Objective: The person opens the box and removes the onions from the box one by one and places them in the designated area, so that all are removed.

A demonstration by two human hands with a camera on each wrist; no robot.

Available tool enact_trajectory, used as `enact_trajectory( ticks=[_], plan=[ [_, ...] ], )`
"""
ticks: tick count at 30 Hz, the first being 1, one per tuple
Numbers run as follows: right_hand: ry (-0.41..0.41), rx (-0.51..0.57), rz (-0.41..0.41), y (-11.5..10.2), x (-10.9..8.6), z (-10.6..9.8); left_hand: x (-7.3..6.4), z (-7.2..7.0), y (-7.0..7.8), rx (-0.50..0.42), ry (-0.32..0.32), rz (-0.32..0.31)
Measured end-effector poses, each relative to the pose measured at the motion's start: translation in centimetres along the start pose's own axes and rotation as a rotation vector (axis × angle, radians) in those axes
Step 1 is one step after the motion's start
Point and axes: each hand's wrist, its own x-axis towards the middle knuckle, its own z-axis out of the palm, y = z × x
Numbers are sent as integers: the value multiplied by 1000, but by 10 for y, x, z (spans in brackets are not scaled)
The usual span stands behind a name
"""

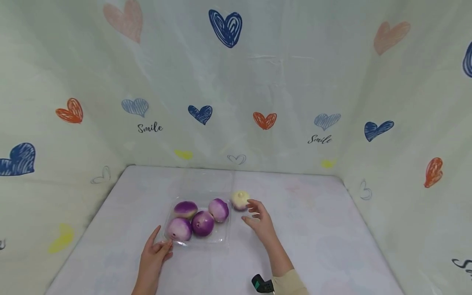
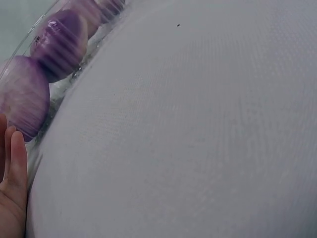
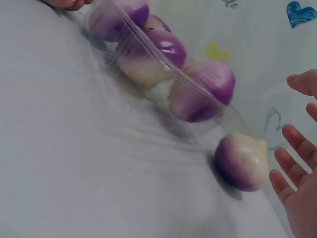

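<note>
A clear plastic container (image 1: 219,237) stands on the table, holding several purple-and-white turnips (image 1: 203,223). My left hand (image 1: 153,254) is at its near left corner, thumb touching the edge and index finger extended along the left side. In the left wrist view, straight fingers (image 2: 18,153) lie beside the container wall. One more turnip (image 1: 240,200), cream side up, sits on the table just outside the container's right side. Around its right side my right hand (image 1: 261,221) is spread, thumb and fingers apart. The right wrist view shows a gap between these fingers (image 3: 297,144) and the loose turnip (image 3: 242,162).
The container's clear lid (image 1: 204,180) appears folded back behind it. White cloth covers the table (image 1: 313,229). A pale curtain (image 1: 280,82) with printed hearts hangs behind and at both sides. A black-and-green device (image 1: 262,283) is beside the right sleeve (image 1: 289,282).
</note>
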Motion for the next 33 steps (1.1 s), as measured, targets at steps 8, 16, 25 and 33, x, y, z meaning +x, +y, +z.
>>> enact_trajectory(
  ticks=[8, 16, 25, 33],
  plan=[
    [-118, -85, -161, 15, 22, 36, 2, 1, 3, -30, 3, 22],
    [-229, -273, -274, 19, 37, 47, 3, 3, 5, -12, 13, 8],
    [-365, -600, -318, 17, 46, 55, 0, -1, 0, 24, 7, 17],
    [-408, -863, -320, 16, 52, 62, 0, 0, -3, 36, 15, 19]
  ],
)
